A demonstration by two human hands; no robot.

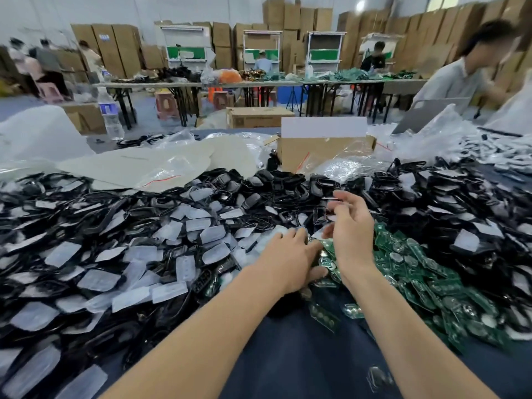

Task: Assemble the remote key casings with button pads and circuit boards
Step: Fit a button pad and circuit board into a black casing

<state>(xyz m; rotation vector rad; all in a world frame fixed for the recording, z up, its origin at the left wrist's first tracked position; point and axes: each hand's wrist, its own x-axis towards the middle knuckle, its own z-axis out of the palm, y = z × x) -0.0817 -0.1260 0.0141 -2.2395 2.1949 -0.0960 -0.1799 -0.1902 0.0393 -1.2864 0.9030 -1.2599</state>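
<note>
Parts-picking step. L hand (290, 256) rests on boards (417, 262) at pile's edge, grip unclear. R hand (352, 228) hovers above, fingers loosely spread. Next: pinch out one board w/o dragging others.

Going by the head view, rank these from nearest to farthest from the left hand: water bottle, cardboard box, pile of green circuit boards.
1. The pile of green circuit boards, at the fingertips of the left hand, to its right.
2. The cardboard box, beyond the black casings, centre.
3. The water bottle, far back left.
</note>
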